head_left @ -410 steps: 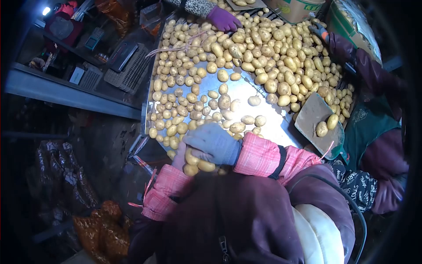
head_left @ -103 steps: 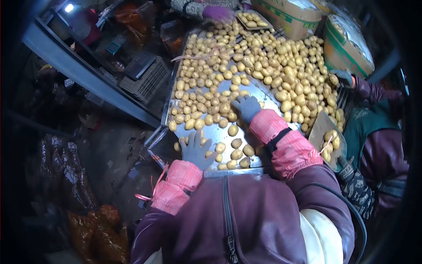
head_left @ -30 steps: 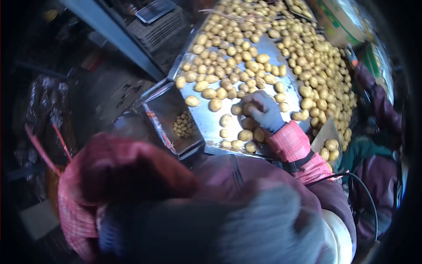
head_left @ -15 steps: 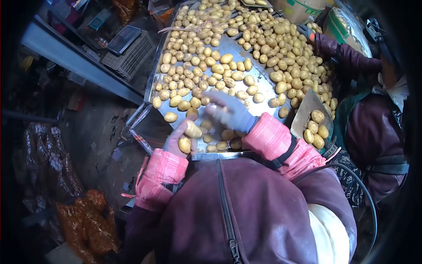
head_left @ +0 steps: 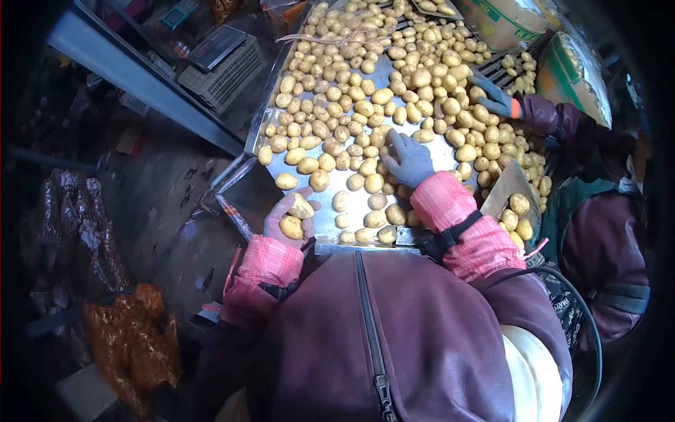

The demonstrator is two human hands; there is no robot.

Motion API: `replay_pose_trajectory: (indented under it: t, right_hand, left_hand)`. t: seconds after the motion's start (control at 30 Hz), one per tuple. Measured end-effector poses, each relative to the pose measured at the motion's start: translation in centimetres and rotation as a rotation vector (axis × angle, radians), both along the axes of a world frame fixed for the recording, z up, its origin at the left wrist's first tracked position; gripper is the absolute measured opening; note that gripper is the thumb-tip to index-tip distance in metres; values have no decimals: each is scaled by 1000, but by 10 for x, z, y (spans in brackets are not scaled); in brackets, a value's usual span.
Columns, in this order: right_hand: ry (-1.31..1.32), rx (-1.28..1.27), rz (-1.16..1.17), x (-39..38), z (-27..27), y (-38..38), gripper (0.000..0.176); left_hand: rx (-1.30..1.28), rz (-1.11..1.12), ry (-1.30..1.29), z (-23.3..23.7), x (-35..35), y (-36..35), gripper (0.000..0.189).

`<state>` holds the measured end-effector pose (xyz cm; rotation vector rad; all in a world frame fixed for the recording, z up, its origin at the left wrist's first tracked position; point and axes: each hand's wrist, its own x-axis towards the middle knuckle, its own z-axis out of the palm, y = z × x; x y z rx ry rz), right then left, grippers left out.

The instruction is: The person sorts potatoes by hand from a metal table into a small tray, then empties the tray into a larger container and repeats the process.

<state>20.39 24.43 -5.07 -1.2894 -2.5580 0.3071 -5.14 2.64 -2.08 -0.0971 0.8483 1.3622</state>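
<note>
Many potatoes (head_left: pixel 330 112) lie spread over a shiny metal table (head_left: pixel 439 158). At the table's near left corner my left hand (head_left: pixel 287 214), in a pinkish glove, is closed around two potatoes (head_left: pixel 291 226). My right hand (head_left: pixel 410 160), in a grey-blue glove, lies over the middle of the table with its fingers apart, pointing forward and touching potatoes at their tips. Several loose potatoes (head_left: pixel 365 235) lie between my hands, close to the near edge.
A co-worker's gloved hand (head_left: pixel 492 97) reaches into the potatoes at the right. A scoop (head_left: pixel 498 193) holding potatoes lies before it. Cardboard boxes (head_left: pixel 506 24) stand at the back right. Left are a scale on a crate (head_left: pixel 223 74) and a metal beam (head_left: pixel 140 77).
My right hand has moved forward and right, away from my left hand, and its fingers have spread. The co-worker's hand has come further over the potatoes. The view has shifted slightly.
</note>
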Motion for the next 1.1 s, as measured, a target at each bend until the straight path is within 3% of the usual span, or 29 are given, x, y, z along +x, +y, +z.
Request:
replay_pose_trajectory:
  t: [0.03, 0.17, 0.23, 0.3, 0.37, 0.47, 0.57, 0.67, 0.8, 0.9, 0.97, 1.0, 1.07, 1.1]
  right_hand:
    - [-20, -96, 36, -1, 16, -7, 49]
    - [234, 165, 179, -33, 37, -33, 28]
    - [287, 74, 444, -60, 53, -45, 22]
    - [150, 10, 677, -86, 45, -52, 34]
    - [-246, -58, 727, -106, 33, -61, 48]
    - [-247, -55, 627, -121, 22, -70, 30]
    - [-240, -14, 597, -129, 17, -71, 30]
    - [-45, -182, 455, -126, 33, -83, 34]
    - [312, -476, 479, -116, 71, -105, 45]
    - [481, -209, 264, -84, 57, -71, 38]
    - [371, 126, -13, -39, 51, -45, 26]
    - [239, 110, -109, -16, 47, -35, 25]
    - [-89, 158, -161, 19, 32, -18, 34]
    - [-129, 180, -96, 31, 20, -7, 35]
  left_hand:
    - [22, -3, -11, 1, -3, -2, 50]
    - [24, 20, -6, -2, -9, -10, 48]
    - [16, 47, 9, 0, -8, -14, 48]
    - [54, 21, -26, -12, -16, -19, 50]
    - [71, -5, -3, -12, -18, -22, 54]
    - [10, 97, -65, 4, -13, -24, 53]
    - [68, 180, -184, -6, -15, -30, 53]
    - [121, 235, -228, -4, -15, -29, 54]
    - [88, 274, -220, 5, -11, -24, 55]
    - [159, 227, -299, 2, -9, -19, 55]
    - [95, 182, -260, 4, -6, -21, 56]
    - [84, 172, -259, 1, -7, -21, 56]
    - [134, 97, -242, 2, -6, -18, 57]
    - [157, 56, -233, 3, -5, -16, 57]
